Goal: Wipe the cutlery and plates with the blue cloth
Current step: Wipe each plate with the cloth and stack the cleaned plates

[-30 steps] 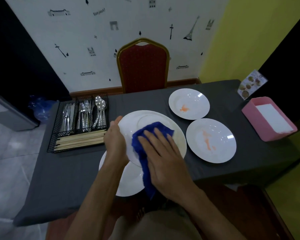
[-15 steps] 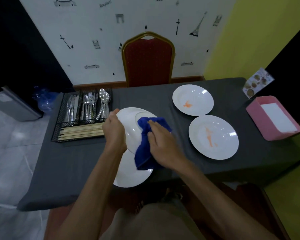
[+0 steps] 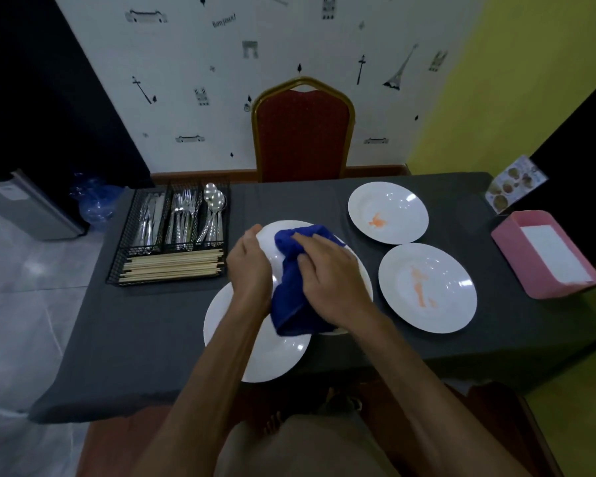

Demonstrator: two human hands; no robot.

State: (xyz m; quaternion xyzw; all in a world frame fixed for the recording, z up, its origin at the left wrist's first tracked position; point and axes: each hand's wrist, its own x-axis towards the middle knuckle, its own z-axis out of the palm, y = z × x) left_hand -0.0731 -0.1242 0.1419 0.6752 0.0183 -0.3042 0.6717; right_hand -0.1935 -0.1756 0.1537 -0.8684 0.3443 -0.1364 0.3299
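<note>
Blue cloth [image 3: 291, 297]: bunched, found at centre frame, pressed against the face of the held plate [image 3: 267, 242] by the right hand [image 3: 324, 280], whose fingers [image 3: 310, 241] are curled over its folds; a loose end is draped below the wrist.
Held plate: white, gripped at its left rim by the curled fingers of the left hand [image 3: 248, 270].
Second plate [image 3: 276, 352]: laid flat on the desk [image 3: 135, 332] at lower centre, partly overlapped by the held plate.
Far stained plate [image 3: 388, 212] and near stained plate [image 3: 427, 287]: orange-marked, set right of centre, just beside each other.
Wire tray [image 3: 117, 266]: placed at left, filled with knives [image 3: 148, 218], forks [image 3: 183, 215], spoons [image 3: 215, 201] and chopsticks [image 3: 172, 266].
Pink box [image 3: 516, 263]: placed at the right edge.
Red chair [image 3: 301, 136]: stood at upper centre, behind the desk.
</note>
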